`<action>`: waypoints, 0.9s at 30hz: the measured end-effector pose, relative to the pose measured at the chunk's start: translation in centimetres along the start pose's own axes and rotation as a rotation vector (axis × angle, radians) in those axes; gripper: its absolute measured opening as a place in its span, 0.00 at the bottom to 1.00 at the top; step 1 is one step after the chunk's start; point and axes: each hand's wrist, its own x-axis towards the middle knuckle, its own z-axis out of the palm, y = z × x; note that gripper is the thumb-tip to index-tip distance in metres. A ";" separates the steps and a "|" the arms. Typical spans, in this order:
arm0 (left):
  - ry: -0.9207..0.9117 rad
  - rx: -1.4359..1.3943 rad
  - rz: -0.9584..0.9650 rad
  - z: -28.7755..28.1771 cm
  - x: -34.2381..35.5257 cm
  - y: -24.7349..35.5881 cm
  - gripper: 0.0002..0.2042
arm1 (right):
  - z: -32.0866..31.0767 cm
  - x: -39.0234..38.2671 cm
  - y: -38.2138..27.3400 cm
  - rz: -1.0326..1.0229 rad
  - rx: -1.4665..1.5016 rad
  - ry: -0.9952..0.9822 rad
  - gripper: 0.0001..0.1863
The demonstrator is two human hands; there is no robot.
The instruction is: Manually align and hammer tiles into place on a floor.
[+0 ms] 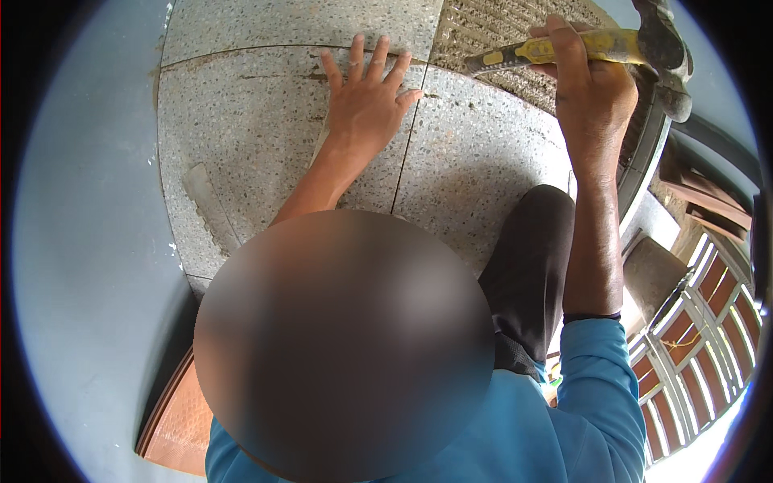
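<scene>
- One hammer with a scuffed yellow-and-black handle and a grey metal head (620, 47) was at the floor's far right corner, its head toward the right edge and its butt pointing left.
- The right hand (594, 80) had its fingers wrapped around that handle.
- The left hand (366, 105) lay palm down with fingers spread wide on a grey, stone-speckled square tile (266, 145), the fingertips at its far edge.
- A second grey speckled tile (475, 129) adjoined the first one's right edge; a third grey speckled tile (298, 20) lay beyond its far edge.
- A ridged bed of grey-brown mortar (499, 28) spread past the second tile's far edge. Whether the hammer's butt touched it, I could not tell.
- Judging the risks, a hard or slanted blow could have chipped a tile's edge or corner, and a swing straying left could have caught the spread fingers.
- Lopsided pressure from the left palm might have sunk one side of its tile, leaving a lip at the joint; a drooping handle might have gouged the mortar's ridges.
- Farther out, a dark-trousered knee (535, 249) was over the second tile's near right corner, and a smooth blue-grey wall (80, 201) bordered the floor's left edge.
</scene>
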 end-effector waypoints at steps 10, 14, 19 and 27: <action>-0.062 -0.361 -0.559 -3.0 -14.3 1.1 0.45 | -3.0 -1.4 4.5 0.049 0.056 0.048 0.15; -0.032 -0.379 -0.592 -2.1 -14.1 1.7 0.45 | -3.5 -1.9 5.7 0.042 0.028 0.059 0.13; 0.066 -0.467 -0.581 -2.6 -13.9 1.4 0.43 | -3.9 -2.3 6.0 -0.124 -0.127 0.008 0.11; 0.018 -0.509 -0.694 -4.8 -13.4 1.9 0.42 | -2.8 -2.9 4.5 0.125 0.119 0.246 0.12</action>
